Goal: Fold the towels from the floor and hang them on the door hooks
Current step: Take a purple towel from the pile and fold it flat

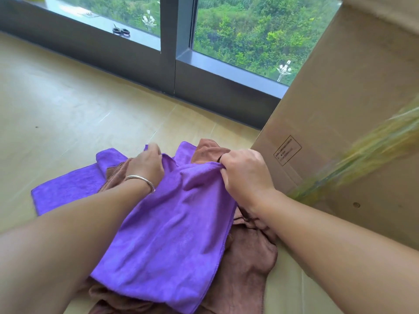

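A purple towel (pixel 172 234) hangs stretched between my hands above a pile on the wooden floor. My left hand (pixel 145 164), with a silver bangle on the wrist, grips its far left edge. My right hand (pixel 244 171) pinches the far right edge in curled fingers. Under it lie a brown towel (pixel 247 264) and a second purple towel (pixel 65 189), spread flat to the left. No door hooks are in view.
A tall cardboard box (pixel 340 123) stands close on the right. A blurred yellow-green cloth (pixel 362 155) crosses in front of it. A dark-framed window (pixel 174 64) runs along the far side of the floor (pixel 56 105), with a small dark object (pixel 121 31) on its sill.
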A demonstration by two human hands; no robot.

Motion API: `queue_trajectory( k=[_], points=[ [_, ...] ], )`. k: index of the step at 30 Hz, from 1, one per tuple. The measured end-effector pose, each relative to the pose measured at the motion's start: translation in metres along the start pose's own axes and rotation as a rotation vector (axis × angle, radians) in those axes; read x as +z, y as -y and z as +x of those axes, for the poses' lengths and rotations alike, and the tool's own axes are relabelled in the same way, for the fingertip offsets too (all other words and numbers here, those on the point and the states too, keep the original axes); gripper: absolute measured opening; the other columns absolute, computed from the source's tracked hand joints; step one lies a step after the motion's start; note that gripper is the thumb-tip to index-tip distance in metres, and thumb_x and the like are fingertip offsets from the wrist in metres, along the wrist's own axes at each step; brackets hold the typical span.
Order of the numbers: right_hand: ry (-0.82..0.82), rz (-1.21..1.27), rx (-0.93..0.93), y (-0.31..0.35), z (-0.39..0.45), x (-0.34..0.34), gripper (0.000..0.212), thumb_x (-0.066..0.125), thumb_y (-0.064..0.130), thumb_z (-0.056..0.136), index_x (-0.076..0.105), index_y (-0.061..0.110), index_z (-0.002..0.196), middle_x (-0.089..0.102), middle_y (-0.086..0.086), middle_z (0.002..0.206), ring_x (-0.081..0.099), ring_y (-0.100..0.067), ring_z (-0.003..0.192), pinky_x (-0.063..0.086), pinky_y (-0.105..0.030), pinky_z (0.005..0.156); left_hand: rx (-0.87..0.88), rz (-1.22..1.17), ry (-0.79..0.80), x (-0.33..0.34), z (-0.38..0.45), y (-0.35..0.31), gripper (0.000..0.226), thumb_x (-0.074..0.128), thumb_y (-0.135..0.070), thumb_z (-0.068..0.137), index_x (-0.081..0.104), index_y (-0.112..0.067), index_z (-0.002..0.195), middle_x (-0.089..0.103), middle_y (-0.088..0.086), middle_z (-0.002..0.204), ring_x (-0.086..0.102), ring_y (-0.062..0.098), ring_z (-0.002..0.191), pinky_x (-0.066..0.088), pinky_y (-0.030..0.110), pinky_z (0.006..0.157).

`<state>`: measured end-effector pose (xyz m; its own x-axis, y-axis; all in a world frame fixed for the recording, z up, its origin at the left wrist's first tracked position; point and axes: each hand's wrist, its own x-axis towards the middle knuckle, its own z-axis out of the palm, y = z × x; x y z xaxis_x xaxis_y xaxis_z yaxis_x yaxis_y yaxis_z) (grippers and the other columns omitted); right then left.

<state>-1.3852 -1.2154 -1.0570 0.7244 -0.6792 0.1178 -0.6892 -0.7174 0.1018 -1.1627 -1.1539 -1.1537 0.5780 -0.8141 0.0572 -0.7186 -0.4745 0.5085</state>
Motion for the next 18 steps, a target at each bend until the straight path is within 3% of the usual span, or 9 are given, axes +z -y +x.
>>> queue_trajectory(
  k=[3,7,9,11,13,15,18],
  points=[
    [0.021,-0.02,0.017,-0.003,0.009,-0.035,0.016,0.046,0.021,0.092,0.061,0.021,0.096,0.062,0.001,0.099,0.052,-0.025,0.099,0.032,-0.035,0.09,-0.092,-0.2,-0.041,-0.039,-0.002,-0.007,0.014,0.04,-0.013,0.097,0.048,-0.015,0.108,0.062,0.011,0.089,0.055,0.034,0.083,0.042,0.04,0.07],
    [0.041,-0.014,0.056,0.0,0.015,-0.083,0.012,0.05,0.022,0.092,0.061,0.024,0.093,0.061,0.003,0.095,0.052,-0.023,0.097,0.031,-0.034,0.091,-0.113,-0.197,0.101,-0.095,-0.007,-0.016,0.038,0.042,-0.008,0.097,0.052,-0.015,0.132,0.066,0.012,0.111,0.057,0.032,0.105,0.041,0.034,0.086],
    [0.046,0.018,0.045,0.004,0.014,-0.11,0.012,0.052,0.022,0.092,0.063,0.026,0.094,0.06,0.003,0.094,0.051,-0.023,0.098,0.031,-0.035,0.093,-0.099,-0.2,0.164,-0.133,-0.013,-0.017,0.032,0.049,-0.006,0.094,0.063,-0.012,0.122,0.068,0.01,0.111,0.059,0.028,0.106,0.041,0.027,0.09],
    [0.062,0.024,0.034,0.011,0.014,-0.14,0.011,0.053,0.022,0.092,0.064,0.026,0.093,0.059,0.002,0.091,0.05,-0.023,0.098,0.031,-0.035,0.092,-0.081,-0.201,0.215,-0.178,-0.022,-0.016,0.019,0.059,-0.006,0.09,0.073,-0.017,0.097,0.071,0.001,0.091,0.064,0.02,0.092,0.043,0.02,0.078],
    [0.095,-0.015,0.031,0.018,0.013,-0.171,0.009,0.054,0.023,0.09,0.062,0.025,0.089,0.057,0.004,0.089,0.05,-0.022,0.097,0.031,-0.034,0.089,-0.09,-0.208,0.223,-0.224,-0.033,-0.02,0.018,0.065,-0.009,0.086,0.071,-0.025,0.08,0.068,-0.007,0.075,0.062,0.012,0.074,0.04,0.011,0.064],
    [0.118,-0.036,0.027,0.025,0.011,-0.205,0.009,0.054,0.023,0.09,0.062,0.024,0.086,0.056,0.004,0.088,0.05,-0.022,0.096,0.032,-0.033,0.088,-0.118,-0.217,0.194,-0.269,-0.045,-0.023,0.018,0.067,-0.012,0.086,0.07,-0.028,0.078,0.068,-0.007,0.073,0.061,0.009,0.07,0.041,0.014,0.064],
    [0.123,-0.049,0.001,0.034,0.011,-0.259,0.016,0.052,0.026,0.092,0.065,0.023,0.085,0.056,0.005,0.086,0.049,-0.021,0.096,0.032,-0.032,0.089,-0.165,-0.205,0.132,-0.331,-0.062,-0.026,0.016,0.066,-0.014,0.086,0.07,-0.027,0.079,0.066,-0.005,0.072,0.06,0.018,0.073,0.04,0.027,0.067]
  ],
)
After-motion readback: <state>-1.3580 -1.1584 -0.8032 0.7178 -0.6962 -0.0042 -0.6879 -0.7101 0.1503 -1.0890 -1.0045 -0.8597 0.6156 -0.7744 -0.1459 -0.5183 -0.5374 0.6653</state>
